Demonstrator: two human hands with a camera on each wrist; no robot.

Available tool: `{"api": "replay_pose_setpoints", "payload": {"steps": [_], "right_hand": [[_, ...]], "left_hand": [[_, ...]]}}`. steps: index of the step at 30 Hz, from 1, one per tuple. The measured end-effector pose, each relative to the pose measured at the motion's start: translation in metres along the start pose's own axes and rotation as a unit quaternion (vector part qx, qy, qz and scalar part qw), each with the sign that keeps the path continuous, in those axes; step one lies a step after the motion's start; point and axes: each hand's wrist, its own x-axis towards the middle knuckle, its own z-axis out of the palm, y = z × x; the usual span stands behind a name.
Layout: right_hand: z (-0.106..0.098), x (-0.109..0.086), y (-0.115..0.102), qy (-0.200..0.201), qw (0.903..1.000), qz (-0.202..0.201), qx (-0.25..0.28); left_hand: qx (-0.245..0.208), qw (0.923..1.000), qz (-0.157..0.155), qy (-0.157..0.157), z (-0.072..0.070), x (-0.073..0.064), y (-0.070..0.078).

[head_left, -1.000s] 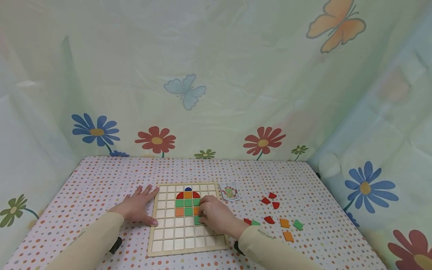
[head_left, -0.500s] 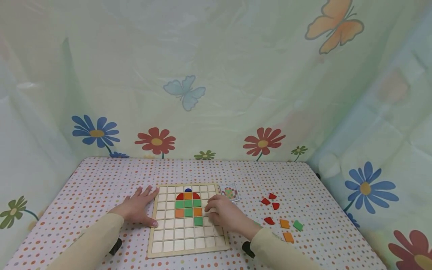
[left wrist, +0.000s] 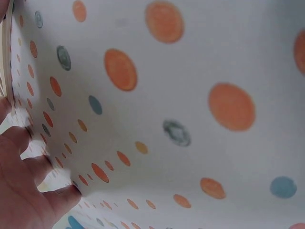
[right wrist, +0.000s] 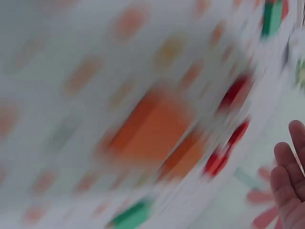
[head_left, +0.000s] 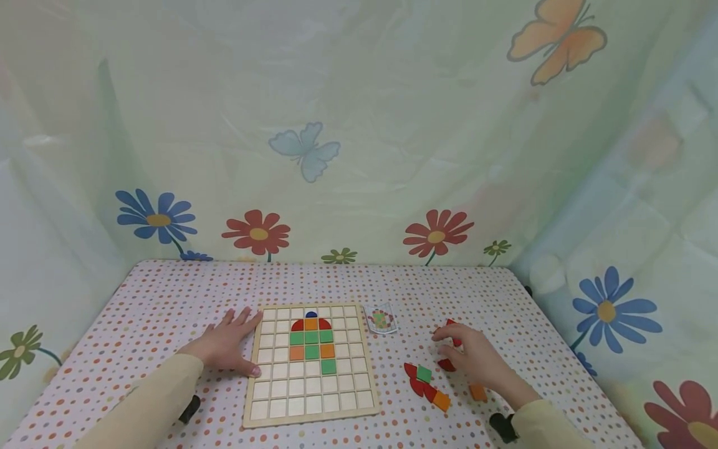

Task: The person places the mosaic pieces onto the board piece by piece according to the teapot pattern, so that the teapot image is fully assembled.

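A wooden grid board (head_left: 311,419) holds flat tiles: a small blue piece (head_left: 311,314) at the top, red rounded tiles beside an orange square, then green tiles (head_left: 311,337) and orange tiles below. My left hand (head_left: 226,344) lies spread at the board's left edge, fingertips on the cloth and thumb at the frame. My right hand (head_left: 473,357) is over the loose tiles to the right, fingers slightly bent and nothing seen in them. It partly covers red tiles (head_left: 447,365) and an orange tile (head_left: 478,392). In the right wrist view its fingers (right wrist: 286,186) reach out past a blurred orange tile (right wrist: 155,126).
A small picture card (head_left: 381,320) lies by the board's upper right corner. Between board and right hand sits a cluster of loose red tiles (head_left: 417,386), a green tile (head_left: 424,374) and an orange tile (head_left: 441,401). A printed curtain (head_left: 359,156) surrounds the dotted tabletop (head_left: 196,287).
My right hand has left the green tile at the board's lower right of the pattern and moved right, over the loose tiles. My left hand has stayed at the board's edge.
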Motion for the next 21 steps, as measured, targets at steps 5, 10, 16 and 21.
{"api": "replay_pose_setpoints", "payload": {"steps": [5,10,16,21], "right_hand": [[-0.025,-0.016,0.038,0.024,0.9982,0.047,-0.03],[-0.037,-0.024,0.068,0.005,0.9952,0.08,-0.056],[-0.034,-0.028,0.093,-0.051,0.9908,0.114,-0.051],[-0.031,-0.025,0.099,-0.068,0.9895,0.116,-0.052]], "left_hand": [[0.005,1.0,-0.002,0.0,0.002,0.001,-0.002],[0.003,1.0,0.002,0.002,0.001,0.001,-0.002],[0.001,1.0,0.005,0.001,0.002,0.002,-0.003],[0.004,1.0,0.004,0.002,0.001,0.002,-0.001]]}}
